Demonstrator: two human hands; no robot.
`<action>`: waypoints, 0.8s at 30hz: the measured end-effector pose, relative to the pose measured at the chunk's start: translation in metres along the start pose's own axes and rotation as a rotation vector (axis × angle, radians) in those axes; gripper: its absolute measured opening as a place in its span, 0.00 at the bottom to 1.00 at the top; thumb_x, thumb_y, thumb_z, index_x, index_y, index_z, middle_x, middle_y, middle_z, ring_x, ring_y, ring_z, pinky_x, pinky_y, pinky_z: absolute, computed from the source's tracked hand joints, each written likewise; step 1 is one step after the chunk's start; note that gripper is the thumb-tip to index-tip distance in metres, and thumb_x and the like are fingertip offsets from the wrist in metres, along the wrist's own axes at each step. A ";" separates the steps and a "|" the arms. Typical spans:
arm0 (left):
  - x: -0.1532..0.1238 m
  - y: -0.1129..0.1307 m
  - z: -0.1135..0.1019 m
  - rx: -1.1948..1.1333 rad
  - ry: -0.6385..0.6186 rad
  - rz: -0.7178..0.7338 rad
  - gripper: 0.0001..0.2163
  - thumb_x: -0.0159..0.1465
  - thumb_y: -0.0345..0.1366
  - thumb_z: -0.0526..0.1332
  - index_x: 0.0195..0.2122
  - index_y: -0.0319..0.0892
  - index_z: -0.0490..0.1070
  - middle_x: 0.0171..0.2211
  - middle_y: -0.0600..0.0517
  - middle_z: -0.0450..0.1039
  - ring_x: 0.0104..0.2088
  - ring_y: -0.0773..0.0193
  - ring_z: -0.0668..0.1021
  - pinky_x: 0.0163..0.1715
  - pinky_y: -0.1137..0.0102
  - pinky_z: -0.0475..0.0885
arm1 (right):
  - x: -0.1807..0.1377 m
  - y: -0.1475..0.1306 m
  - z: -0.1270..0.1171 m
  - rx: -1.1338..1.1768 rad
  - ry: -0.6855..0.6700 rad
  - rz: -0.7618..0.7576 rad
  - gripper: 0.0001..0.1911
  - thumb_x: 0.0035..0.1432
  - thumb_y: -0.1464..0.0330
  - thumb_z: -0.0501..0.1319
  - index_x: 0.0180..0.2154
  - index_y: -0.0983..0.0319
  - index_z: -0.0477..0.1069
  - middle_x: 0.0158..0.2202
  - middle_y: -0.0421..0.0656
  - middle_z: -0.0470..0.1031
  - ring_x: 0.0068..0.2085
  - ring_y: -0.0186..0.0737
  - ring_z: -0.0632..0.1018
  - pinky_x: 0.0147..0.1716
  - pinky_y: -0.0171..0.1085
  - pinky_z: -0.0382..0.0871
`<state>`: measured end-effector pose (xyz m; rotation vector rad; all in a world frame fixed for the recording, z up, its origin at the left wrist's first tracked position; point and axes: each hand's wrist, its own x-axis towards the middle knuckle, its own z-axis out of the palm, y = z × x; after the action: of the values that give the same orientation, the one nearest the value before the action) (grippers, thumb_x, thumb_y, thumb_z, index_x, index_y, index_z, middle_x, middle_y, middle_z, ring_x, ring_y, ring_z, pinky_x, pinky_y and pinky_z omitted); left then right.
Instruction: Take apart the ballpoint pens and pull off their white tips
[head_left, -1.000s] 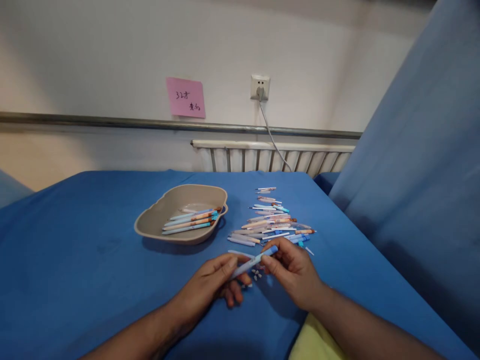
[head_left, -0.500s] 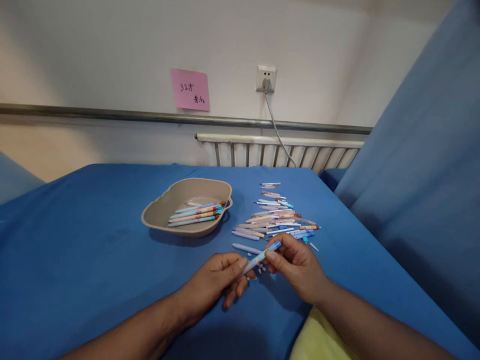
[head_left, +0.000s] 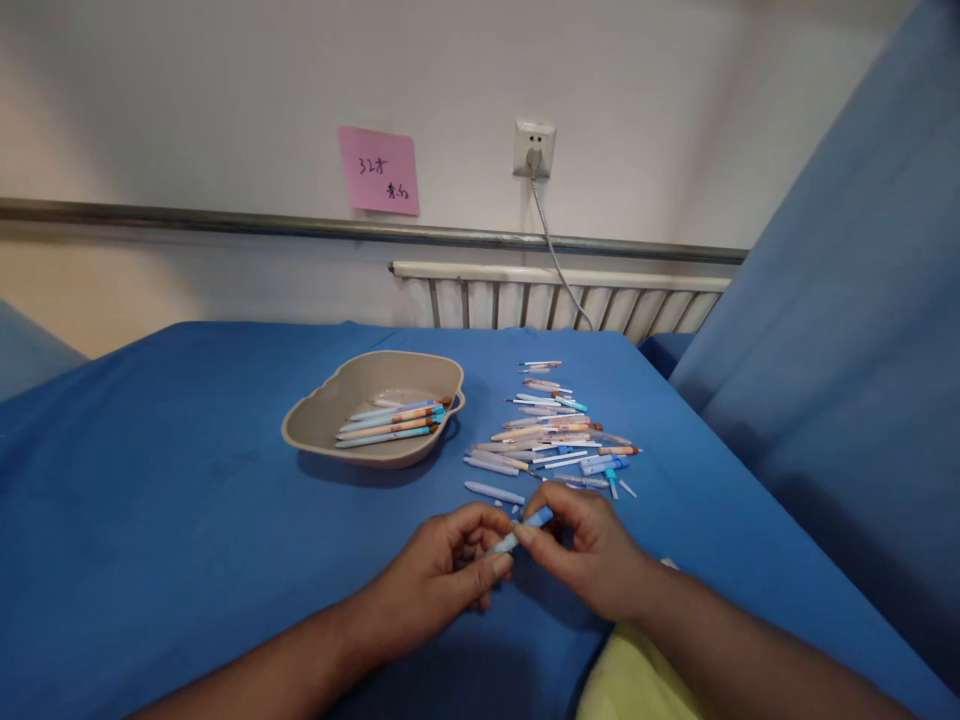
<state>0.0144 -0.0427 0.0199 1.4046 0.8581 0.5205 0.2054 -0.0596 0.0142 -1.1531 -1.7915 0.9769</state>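
Observation:
Between both hands is a light-blue pen (head_left: pixel 508 543) with a darker blue end. My left hand (head_left: pixel 457 560) is closed around its lower part, thumb on top, so much of the barrel is hidden. My right hand (head_left: pixel 581 540) pinches the blue end between thumb and fingers. Just beyond the hands lies a lavender pen barrel (head_left: pixel 493 493), with a few small pale pieces (head_left: pixel 498 504) near it. Farther back spreads a loose pile of pen parts (head_left: pixel 547 430): barrels, white refills and caps.
A beige basin (head_left: pixel 304 440) holding several pens stands left of the pile on the blue cloth (head_left: pixel 187 520). A yellow cloth (head_left: pixel 634 680) lies at the front. Behind are a white radiator (head_left: pixel 480 272) and a plugged-in socket (head_left: pixel 534 150); a blue curtain (head_left: pixel 840 300) hangs at right.
Both hands have drawn slightly lower and closer together with the pen. The left fingers have curled further around it, covering more of the barrel.

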 end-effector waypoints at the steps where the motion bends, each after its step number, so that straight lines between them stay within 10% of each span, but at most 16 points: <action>1: 0.000 0.000 0.000 0.027 -0.009 0.007 0.12 0.59 0.43 0.62 0.38 0.41 0.69 0.27 0.54 0.69 0.23 0.70 0.71 0.25 0.74 0.69 | -0.001 -0.001 0.000 -0.043 -0.006 -0.028 0.06 0.56 0.66 0.59 0.29 0.61 0.66 0.19 0.34 0.63 0.21 0.29 0.63 0.21 0.29 0.55; 11: 0.003 0.009 -0.013 0.496 0.042 0.210 0.09 0.64 0.40 0.55 0.35 0.43 0.71 0.30 0.54 0.72 0.32 0.65 0.72 0.32 0.76 0.67 | 0.007 0.002 -0.010 -0.200 -0.123 -0.038 0.12 0.55 0.60 0.61 0.27 0.61 0.66 0.23 0.35 0.69 0.23 0.29 0.68 0.21 0.28 0.55; 17: 0.011 0.003 -0.023 0.499 0.139 0.112 0.11 0.64 0.43 0.54 0.37 0.43 0.70 0.24 0.57 0.64 0.25 0.68 0.67 0.25 0.77 0.63 | 0.018 0.016 -0.079 -0.224 0.228 0.130 0.14 0.58 0.61 0.56 0.24 0.62 0.63 0.21 0.36 0.66 0.23 0.30 0.66 0.23 0.30 0.57; 24: 0.015 -0.004 -0.024 0.457 0.172 0.089 0.12 0.63 0.44 0.54 0.32 0.41 0.69 0.23 0.57 0.62 0.24 0.68 0.65 0.23 0.76 0.62 | 0.015 0.044 -0.121 -0.939 -0.020 0.466 0.05 0.52 0.70 0.58 0.26 0.62 0.70 0.26 0.42 0.74 0.27 0.36 0.70 0.23 0.33 0.50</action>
<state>0.0042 -0.0169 0.0140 1.8398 1.1034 0.5392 0.3245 -0.0096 0.0273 -2.2039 -2.0977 0.3288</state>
